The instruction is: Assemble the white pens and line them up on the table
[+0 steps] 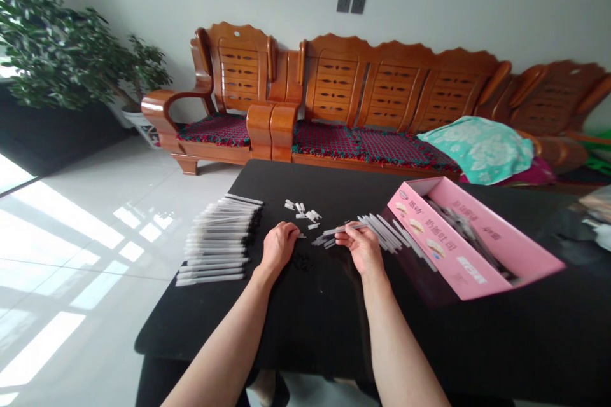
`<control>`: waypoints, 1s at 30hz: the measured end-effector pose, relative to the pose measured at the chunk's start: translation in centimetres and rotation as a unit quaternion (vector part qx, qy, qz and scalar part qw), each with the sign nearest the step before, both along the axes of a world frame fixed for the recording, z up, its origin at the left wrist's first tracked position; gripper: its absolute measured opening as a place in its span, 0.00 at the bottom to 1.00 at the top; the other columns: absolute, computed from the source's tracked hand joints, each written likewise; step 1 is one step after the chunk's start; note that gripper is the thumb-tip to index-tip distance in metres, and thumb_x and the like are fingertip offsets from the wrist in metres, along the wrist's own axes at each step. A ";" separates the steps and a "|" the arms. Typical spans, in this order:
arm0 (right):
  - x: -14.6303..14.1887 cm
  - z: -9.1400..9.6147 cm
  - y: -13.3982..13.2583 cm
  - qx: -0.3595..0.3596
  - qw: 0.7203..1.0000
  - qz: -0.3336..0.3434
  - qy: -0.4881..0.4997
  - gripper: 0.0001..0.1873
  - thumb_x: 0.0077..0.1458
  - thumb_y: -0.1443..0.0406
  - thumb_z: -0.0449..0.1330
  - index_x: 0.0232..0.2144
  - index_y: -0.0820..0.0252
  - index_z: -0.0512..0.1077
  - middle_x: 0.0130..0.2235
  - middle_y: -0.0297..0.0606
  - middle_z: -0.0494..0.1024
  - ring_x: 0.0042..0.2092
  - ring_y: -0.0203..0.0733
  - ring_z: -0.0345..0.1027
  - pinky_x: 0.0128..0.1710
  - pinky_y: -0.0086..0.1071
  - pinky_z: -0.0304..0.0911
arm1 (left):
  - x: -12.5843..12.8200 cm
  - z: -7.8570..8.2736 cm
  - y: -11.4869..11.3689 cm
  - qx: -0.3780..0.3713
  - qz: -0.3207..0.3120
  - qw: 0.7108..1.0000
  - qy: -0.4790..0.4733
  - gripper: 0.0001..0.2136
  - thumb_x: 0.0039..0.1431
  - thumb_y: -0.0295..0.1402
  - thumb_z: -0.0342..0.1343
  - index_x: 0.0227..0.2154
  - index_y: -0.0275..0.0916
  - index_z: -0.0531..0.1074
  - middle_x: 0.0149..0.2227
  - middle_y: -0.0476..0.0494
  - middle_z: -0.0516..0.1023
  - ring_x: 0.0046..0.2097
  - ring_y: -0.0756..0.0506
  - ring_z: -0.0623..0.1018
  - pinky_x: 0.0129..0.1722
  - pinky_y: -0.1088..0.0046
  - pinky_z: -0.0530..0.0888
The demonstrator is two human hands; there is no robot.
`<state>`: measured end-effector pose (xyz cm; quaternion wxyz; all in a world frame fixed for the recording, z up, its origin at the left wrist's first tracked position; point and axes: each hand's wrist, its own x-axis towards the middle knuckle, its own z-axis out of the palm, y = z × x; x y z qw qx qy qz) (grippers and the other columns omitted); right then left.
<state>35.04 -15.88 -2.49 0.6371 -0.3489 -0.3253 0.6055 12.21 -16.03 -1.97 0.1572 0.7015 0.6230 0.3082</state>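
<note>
My right hand is closed on a thin grey pen barrel, held near level above the table. My left hand is pinched, with a small white piece at its fingertips. Beyond it several short white pieces lie scattered. Small black pieces sit between the hands, hard to make out against the dark top. More grey barrels lie beside and under my right hand. Left of my left hand, a long row of whitish pens with dark ends lies side by side.
A pink box holding many grey sticks stands on the black table at right. Clear plastic bags lie at the far right. Behind the table is a wooden sofa with a green cloth; a plant stands left.
</note>
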 end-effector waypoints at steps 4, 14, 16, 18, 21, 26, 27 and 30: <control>0.0 0.0 0.0 0.001 1.000 0.000 0.002 0.12 0.45 0.65 0.72 0.31 0.61 0.74 0.30 0.40 0.83 0.29 0.42 0.79 0.27 0.29 0.76 | -0.3 0.2 -0.1 0.032 -0.018 0.999 -0.030 0.07 0.60 0.32 0.55 0.32 0.40 0.78 0.34 0.46 0.75 0.34 0.48 0.74 0.35 0.74 0.66; 0.0 0.1 0.0 0.002 1.000 -0.005 0.007 0.13 0.44 0.65 0.73 0.31 0.61 0.74 0.29 0.39 0.83 0.29 0.42 0.79 0.26 0.29 0.76 | -0.5 1.8 -1.0 -0.028 -0.211 0.977 -0.028 0.06 0.51 0.32 0.64 0.33 0.44 0.81 0.36 0.47 0.77 0.32 0.49 0.74 0.32 0.75 0.66; 0.0 0.2 0.0 0.001 1.000 -0.006 0.009 0.14 0.44 0.65 0.73 0.31 0.61 0.74 0.29 0.39 0.83 0.28 0.42 0.79 0.26 0.29 0.76 | -0.2 1.6 -1.2 -0.023 -0.211 0.977 -0.002 0.06 0.50 0.32 0.64 0.33 0.45 0.81 0.38 0.47 0.78 0.33 0.48 0.75 0.33 0.75 0.66; 0.0 0.2 0.0 0.000 1.000 -0.006 0.008 0.14 0.43 0.65 0.73 0.31 0.61 0.73 0.29 0.39 0.83 0.28 0.42 0.79 0.26 0.29 0.76 | 0.1 1.3 -1.3 -0.013 -0.207 0.978 0.012 0.05 0.51 0.31 0.64 0.32 0.45 0.81 0.37 0.48 0.78 0.34 0.48 0.75 0.33 0.75 0.66; 0.0 0.2 -0.1 -0.001 1.000 -0.007 0.006 0.14 0.44 0.64 0.73 0.31 0.61 0.73 0.29 0.39 0.83 0.28 0.42 0.79 0.26 0.29 0.76 | 0.3 1.2 -1.3 -0.005 -0.195 0.981 0.009 0.03 0.53 0.32 0.62 0.30 0.43 0.80 0.34 0.48 0.79 0.34 0.47 0.76 0.34 0.74 0.66; 0.0 0.2 -0.1 0.002 1.000 -0.010 0.005 0.13 0.44 0.65 0.73 0.31 0.61 0.74 0.30 0.40 0.83 0.28 0.42 0.79 0.26 0.29 0.76 | 0.5 1.4 -1.0 -0.026 -0.145 0.981 -0.129 0.08 0.58 0.36 0.58 0.34 0.40 0.80 0.29 0.47 0.79 0.31 0.48 0.76 0.32 0.75 0.67; 0.0 0.3 -0.1 0.002 1.000 -0.008 0.003 0.13 0.44 0.65 0.72 0.31 0.61 0.74 0.30 0.40 0.83 0.28 0.42 0.79 0.26 0.29 0.76 | 0.5 1.3 -1.0 -0.039 -0.135 0.976 -0.169 0.09 0.58 0.35 0.57 0.35 0.39 0.80 0.28 0.47 0.79 0.29 0.48 0.75 0.30 0.75 0.67; -0.1 0.4 -0.1 0.005 1.000 0.001 -0.004 0.12 0.45 0.64 0.72 0.31 0.61 0.74 0.30 0.40 0.83 0.29 0.42 0.79 0.26 0.29 0.76 | 0.7 0.9 -0.8 -0.067 -0.128 0.952 -0.272 0.10 0.56 0.34 0.58 0.39 0.37 0.78 0.26 0.48 0.77 0.27 0.49 0.74 0.27 0.77 0.67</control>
